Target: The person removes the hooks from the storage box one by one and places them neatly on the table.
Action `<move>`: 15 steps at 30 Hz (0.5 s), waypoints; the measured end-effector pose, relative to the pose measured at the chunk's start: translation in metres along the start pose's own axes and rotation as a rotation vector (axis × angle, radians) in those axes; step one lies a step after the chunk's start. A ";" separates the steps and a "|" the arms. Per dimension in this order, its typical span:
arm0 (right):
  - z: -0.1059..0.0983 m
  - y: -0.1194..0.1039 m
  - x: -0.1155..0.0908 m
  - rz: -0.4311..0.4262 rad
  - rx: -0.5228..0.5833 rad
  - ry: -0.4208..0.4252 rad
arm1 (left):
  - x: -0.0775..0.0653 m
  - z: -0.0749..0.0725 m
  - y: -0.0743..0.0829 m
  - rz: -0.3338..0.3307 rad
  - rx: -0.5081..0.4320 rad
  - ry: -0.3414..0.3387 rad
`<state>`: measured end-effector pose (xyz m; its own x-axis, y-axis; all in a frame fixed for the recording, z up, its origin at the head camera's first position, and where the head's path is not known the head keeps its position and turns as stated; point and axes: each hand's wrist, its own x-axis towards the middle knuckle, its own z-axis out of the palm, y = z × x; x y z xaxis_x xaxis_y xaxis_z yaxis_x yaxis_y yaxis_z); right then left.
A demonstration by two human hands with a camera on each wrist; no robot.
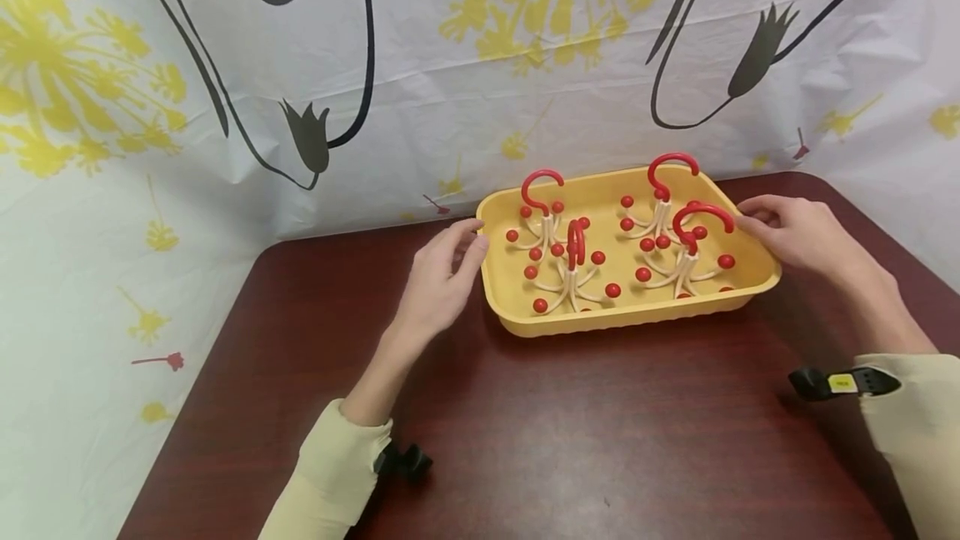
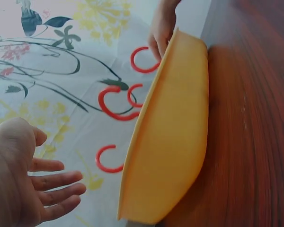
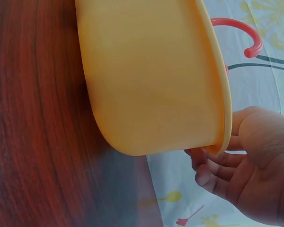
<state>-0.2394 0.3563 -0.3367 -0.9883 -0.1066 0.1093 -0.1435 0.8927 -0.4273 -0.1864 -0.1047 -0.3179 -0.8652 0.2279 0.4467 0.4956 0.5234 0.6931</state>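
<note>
A yellow rectangular tray (image 1: 637,317) stands toward the back of the table. In it are several small hangers, each with a red hook (image 1: 576,244) on top and curved cream arms tipped with red balls (image 1: 612,290). My left hand (image 1: 442,277) is beside the tray's left end, fingers loosely extended; the left wrist view shows this hand (image 2: 42,179) apart from the yellow wall (image 2: 170,132). At the far right end, my right hand (image 1: 802,232) holds the rim. Up close, the right hand (image 3: 255,161) has thumb and curled fingers about the rim's corner, fingertips partly hidden.
The dark reddish-brown table (image 1: 487,432) extends in front of the tray. Behind it hangs a white cloth (image 1: 420,107) printed with yellow and grey flowers. Black wrist straps (image 1: 843,383) are at both sleeves.
</note>
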 end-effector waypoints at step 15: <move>0.001 0.006 0.000 -0.002 0.002 0.013 | 0.008 0.040 0.018 0.027 -0.175 -0.119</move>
<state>-0.2398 0.3615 -0.3398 -0.9872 -0.1022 0.1221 -0.1454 0.8918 -0.4284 -0.1876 -0.0604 -0.3244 -0.8493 0.3401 0.4037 0.5152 0.3673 0.7744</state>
